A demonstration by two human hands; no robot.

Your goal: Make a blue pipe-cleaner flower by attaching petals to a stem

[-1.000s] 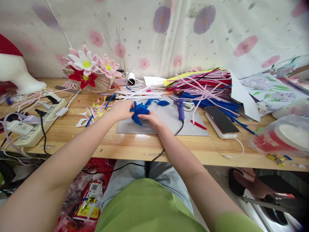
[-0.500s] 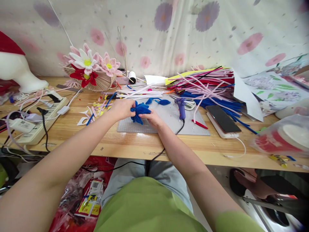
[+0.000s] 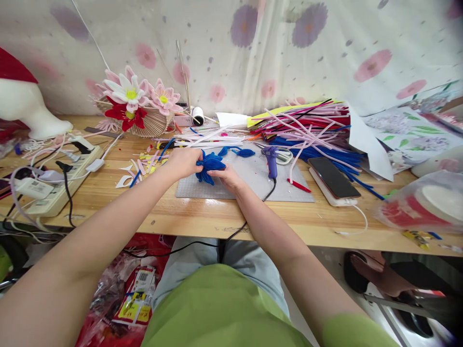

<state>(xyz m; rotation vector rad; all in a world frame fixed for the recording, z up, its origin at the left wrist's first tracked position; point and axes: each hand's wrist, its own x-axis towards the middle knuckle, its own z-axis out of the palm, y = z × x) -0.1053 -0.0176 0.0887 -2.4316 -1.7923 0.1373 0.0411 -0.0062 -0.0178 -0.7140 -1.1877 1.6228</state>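
Between my two hands is a blue pipe-cleaner flower (image 3: 207, 167) with several pointed petals, held just above a grey cutting mat (image 3: 289, 190). My left hand (image 3: 186, 163) is closed on its left side. My right hand (image 3: 230, 177) pinches a petal on the lower right, its fingertips partly hidden by the flower. Behind the flower, loose blue petals (image 3: 245, 153) lie on the mat. A purple glue gun (image 3: 271, 164) rests to the right with its cord running toward the table's front edge, beside a pair of scissors (image 3: 284, 155).
Pipe cleaners in pink, red and blue (image 3: 307, 125) pile up at the back right. A phone (image 3: 334, 177) lies on a white power bank. At left are a power strip (image 3: 60, 193) with tangled cables and a fan-shaped basket (image 3: 146, 125) of finished flowers. A bagged cup (image 3: 430, 202) stands far right.
Almost nothing differs. Both hands keep the same hold on the blue flower, and the view has shifted very slightly.
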